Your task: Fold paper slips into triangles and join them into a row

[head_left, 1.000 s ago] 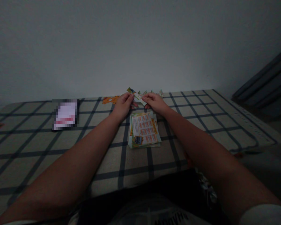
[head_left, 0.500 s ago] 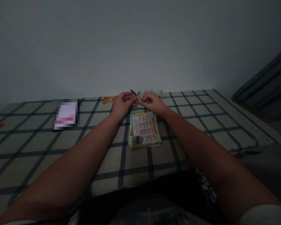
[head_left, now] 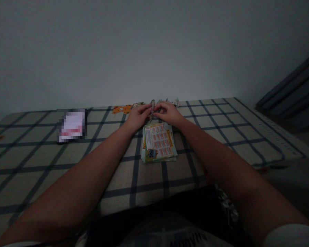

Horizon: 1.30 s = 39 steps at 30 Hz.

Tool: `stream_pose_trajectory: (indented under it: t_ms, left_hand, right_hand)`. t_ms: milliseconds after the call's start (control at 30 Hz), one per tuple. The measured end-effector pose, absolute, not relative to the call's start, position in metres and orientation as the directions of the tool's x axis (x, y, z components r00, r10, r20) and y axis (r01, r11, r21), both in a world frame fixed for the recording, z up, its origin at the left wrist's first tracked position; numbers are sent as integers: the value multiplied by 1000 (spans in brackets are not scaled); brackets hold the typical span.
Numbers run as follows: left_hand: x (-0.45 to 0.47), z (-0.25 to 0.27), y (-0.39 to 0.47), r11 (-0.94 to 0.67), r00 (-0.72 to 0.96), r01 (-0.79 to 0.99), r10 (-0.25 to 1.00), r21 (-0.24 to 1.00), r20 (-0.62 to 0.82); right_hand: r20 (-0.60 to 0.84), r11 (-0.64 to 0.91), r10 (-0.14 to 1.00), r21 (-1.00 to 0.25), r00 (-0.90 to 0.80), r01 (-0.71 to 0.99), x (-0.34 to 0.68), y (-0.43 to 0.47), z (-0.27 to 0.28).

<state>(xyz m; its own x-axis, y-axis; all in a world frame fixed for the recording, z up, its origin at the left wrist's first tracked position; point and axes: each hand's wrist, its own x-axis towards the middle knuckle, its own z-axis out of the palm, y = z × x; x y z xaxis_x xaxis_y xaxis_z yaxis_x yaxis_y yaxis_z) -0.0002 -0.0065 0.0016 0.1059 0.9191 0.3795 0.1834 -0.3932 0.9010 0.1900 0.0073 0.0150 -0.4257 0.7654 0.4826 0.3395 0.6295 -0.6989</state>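
Between my two hands stands a narrow folded strip of printed paper (head_left: pixel 152 109), pinched from both sides. My left hand (head_left: pixel 138 116) grips its left side between thumb and fingers. My right hand (head_left: pixel 168 112) is closed with its fingertips against the right side. Just in front of the hands lies a stack of printed sheets (head_left: pixel 159 141), the top one covered with small orange and white grids and a dark picture at its lower left. Behind my hands are several small folded or crumpled printed pieces (head_left: pixel 176 102), partly hidden by my fingers.
A phone-like device (head_left: pixel 72 125), blurred out, lies to the left on the checked tablecloth (head_left: pixel 216 123). A pale wall (head_left: pixel 154 51) rises behind the table's far edge. Dark folded fabric (head_left: pixel 296 85) hangs at the right.
The strip of paper has turned from slanting to nearly upright. My left hand has shifted slightly right and nearer to me, uncovering a folded piece behind it.
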Motion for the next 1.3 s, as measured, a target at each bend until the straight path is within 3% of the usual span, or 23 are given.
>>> stream_pose_trajectory:
  t_ms: [367, 900, 1300]
  left_hand:
    - [2, 4, -11, -294, 97, -26, 950, 955, 295]
    - [0, 0, -7, -364, 94, 61, 929, 929, 358]
    - [0, -1, -6, -401, 102, 133, 915, 906, 390]
  right_hand:
    - [501, 620, 777, -712, -381, 329, 188, 8, 14]
    - [423, 525, 831, -809, -361, 263, 187, 3, 17]
    - [334, 400, 870, -908, -363, 123, 186, 1, 19]
